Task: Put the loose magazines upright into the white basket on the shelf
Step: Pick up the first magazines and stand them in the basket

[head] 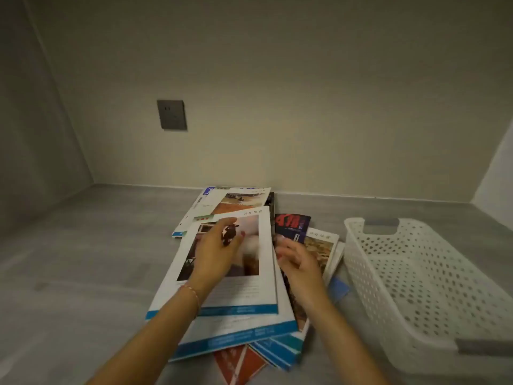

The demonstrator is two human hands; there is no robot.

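Both hands (219, 251) on unreadable magazines (227, 295) beside white basket (410, 287).

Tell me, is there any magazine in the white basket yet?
No, the white basket holds nothing, and the magazines lie in a loose pile beside it on the shelf.

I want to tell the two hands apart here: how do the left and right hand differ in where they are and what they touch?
The left hand lies flat on the top magazine; the right hand sits at that magazine's right edge, fingers loosely curled over the pile. The left wrist wears a thin bracelet; the right wrist is bare. Neither has lifted a magazine, and neither touches the white basket.
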